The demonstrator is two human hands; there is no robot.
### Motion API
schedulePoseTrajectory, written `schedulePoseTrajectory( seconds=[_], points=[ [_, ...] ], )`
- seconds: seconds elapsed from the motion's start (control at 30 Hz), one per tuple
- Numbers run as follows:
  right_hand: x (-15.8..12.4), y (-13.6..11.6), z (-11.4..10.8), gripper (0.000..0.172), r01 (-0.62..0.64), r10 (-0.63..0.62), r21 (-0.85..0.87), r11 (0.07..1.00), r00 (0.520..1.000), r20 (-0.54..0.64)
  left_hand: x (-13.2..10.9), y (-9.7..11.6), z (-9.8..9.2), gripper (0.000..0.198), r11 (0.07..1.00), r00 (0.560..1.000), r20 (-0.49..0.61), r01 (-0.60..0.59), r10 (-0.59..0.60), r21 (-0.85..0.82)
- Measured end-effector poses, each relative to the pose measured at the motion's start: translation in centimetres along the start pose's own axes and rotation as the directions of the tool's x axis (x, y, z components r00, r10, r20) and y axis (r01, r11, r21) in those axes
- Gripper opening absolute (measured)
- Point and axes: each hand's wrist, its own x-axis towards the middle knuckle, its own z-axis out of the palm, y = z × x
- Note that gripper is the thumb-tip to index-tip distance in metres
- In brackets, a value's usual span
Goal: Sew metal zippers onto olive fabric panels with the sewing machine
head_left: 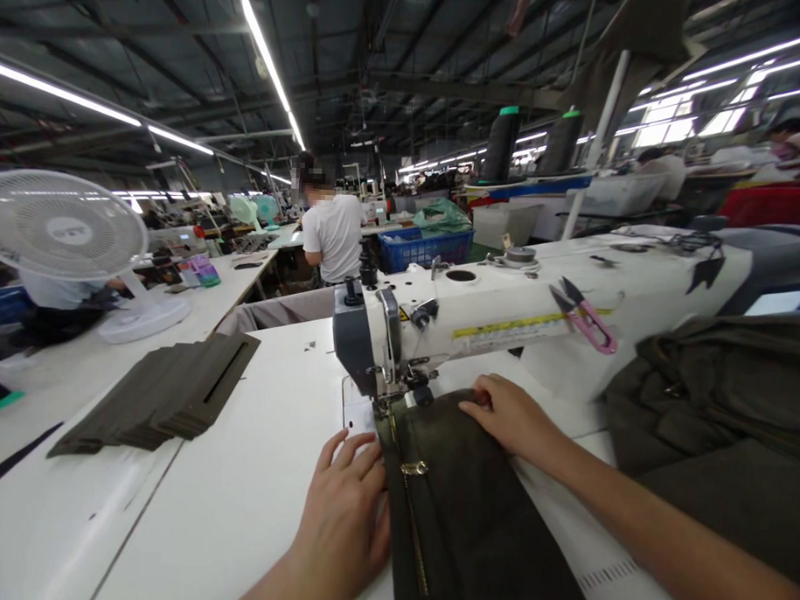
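Observation:
A dark olive fabric panel (490,513) with a brass-toothed zipper (412,519) and its metal pull (413,468) lies under the needle area of a white sewing machine (438,328). My left hand (347,499) rests flat along the panel's left edge, fingers stretched toward the presser foot. At the panel's upper right edge, my right hand (505,409) pinches the cloth between thumb and fingers. Its fingertips are partly hidden. Both hands sit close in front of the machine head.
Stacked olive fabric pieces (167,388) lie on the left of the white table (248,505). Pink-handled thread snips (583,315) rest on the machine arm. Dark cloth (717,407) is heaped at right. A white fan (67,227) stands at left; a person (337,232) in white stands beyond.

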Motion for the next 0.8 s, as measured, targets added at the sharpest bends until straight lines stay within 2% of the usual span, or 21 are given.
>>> schedulePoseTrajectory(
  seconds=[0.13, 0.23, 0.33, 0.4, 0.47, 0.57, 0.7, 0.8],
  points=[
    [0.5, -0.3, -0.6, 0.021, -0.006, -0.010, 0.164, 0.986, 0.996, 0.094, 0.1, 0.2, 0.0, 0.032, 1.000, 1.000, 0.004, 0.001, 0.000, -0.002],
    [1.1, -0.6, -0.7, 0.023, -0.028, -0.015, 0.232, 0.972, 0.984, 0.179, 0.2, 0.1, -0.1, 0.030, 1.000, 0.999, 0.050, 0.013, -0.013, 0.015],
    [1.8, -0.3, -0.4, 0.027, -0.046, 0.008, 0.199, 0.979, 0.982, 0.189, 0.3, 0.1, -0.3, 0.024, 0.999, 0.993, 0.105, 0.040, -0.043, 0.029],
    [2.2, 0.0, -0.1, 0.023, -0.060, 0.032, 0.144, 0.988, 0.982, 0.185, 0.4, 0.1, -0.4, 0.021, 0.998, 0.991, 0.122, 0.046, -0.049, 0.032],
    [2.4, 0.2, 0.3, 0.016, -0.070, 0.048, 0.100, 0.993, 0.977, 0.207, 0.4, 0.1, -0.5, 0.023, 0.999, 0.992, 0.123, 0.035, -0.039, 0.029],
    [2.3, 0.3, 0.5, 0.015, -0.073, 0.054, 0.069, 0.995, 0.969, 0.242, 0.3, 0.3, -0.6, 0.026, 0.999, 0.993, 0.117, 0.011, -0.016, 0.037],
    [1.7, 0.2, -0.3, 0.013, -0.079, 0.068, 0.041, 0.996, 0.976, 0.208, 0.0, 0.5, -0.5, 0.030, 0.998, 0.996, 0.091, 0.011, -0.017, 0.069],
    [0.9, -0.3, -0.8, 0.034, -0.107, 0.103, 0.020, 0.994, 0.983, 0.150, -0.1, 0.6, -0.3, 0.034, 0.998, 0.997, 0.070, 0.012, -0.016, 0.061]
  ],
)
